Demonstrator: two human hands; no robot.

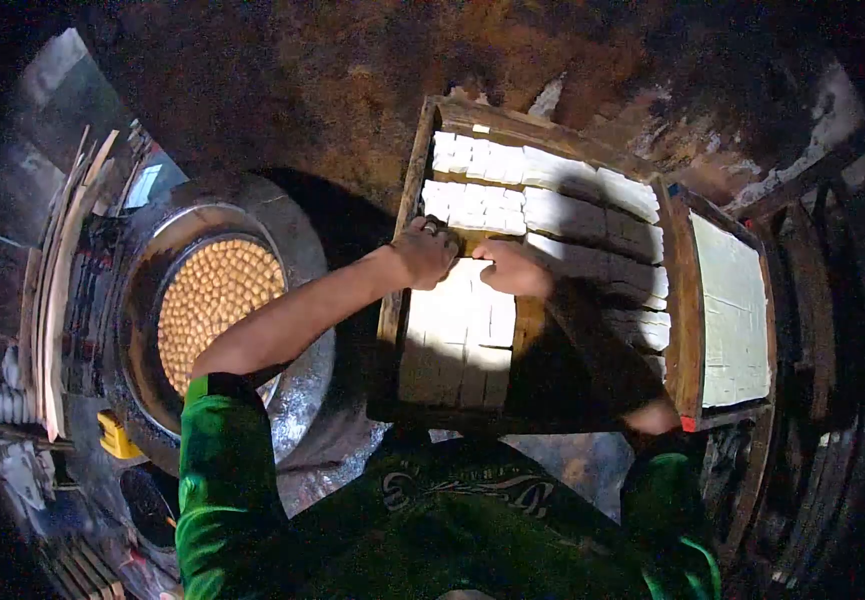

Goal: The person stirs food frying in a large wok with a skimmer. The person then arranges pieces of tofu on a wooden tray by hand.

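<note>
White blocks that look like tofu (457,320) lie in a wooden tray (407,180), cut into pieces by straight lines. My left hand (426,252) is at the upper left corner of the nearest white slab, its fingers curled and a ring-like band on one of them. Close beside it, my right hand (514,268) rests at the slab's upper right edge with its fingers closed. Whatever is between the fingers of either hand is hidden. Further rows of white blocks (592,215) fill the tray's far and right parts.
To the left, a large round pan (142,290) holds many golden-brown pieces (217,295). Another wooden frame with a pale slab (732,310) adjoins the tray on the right. Long wooden boards (67,290) lean at the far left, near a yellow object (118,436).
</note>
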